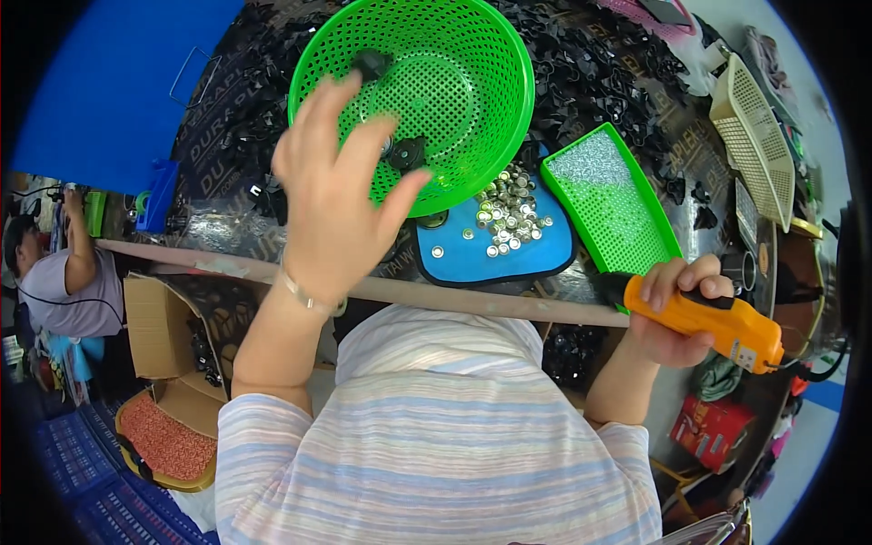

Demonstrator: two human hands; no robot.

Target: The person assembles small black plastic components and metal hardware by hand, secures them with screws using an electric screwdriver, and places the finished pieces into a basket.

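My left hand (331, 195) is over the near left rim of a round green plastic basket (504, 64), its fingers spread and somewhat blurred. Near its fingertips is one small black plastic part (371, 64); another black part (406, 154) shows between thumb and forefinger, inside the basket. Neither looks gripped. My right hand (677, 304) is wrapped round an orange electric screwdriver (713, 327), whose dark front end points left over the table edge. Small round silver metal pieces (513, 218) lie heaped on a blue mat (459, 259) below the basket.
A green tray (658, 204) holding tiny silver pieces stands right of the mat. Many black plastic parts (599, 77) cover the table's back. A beige basket (754, 136) is at far right, a cardboard box (154, 318) below left. Another person (73, 272) sits at far left.
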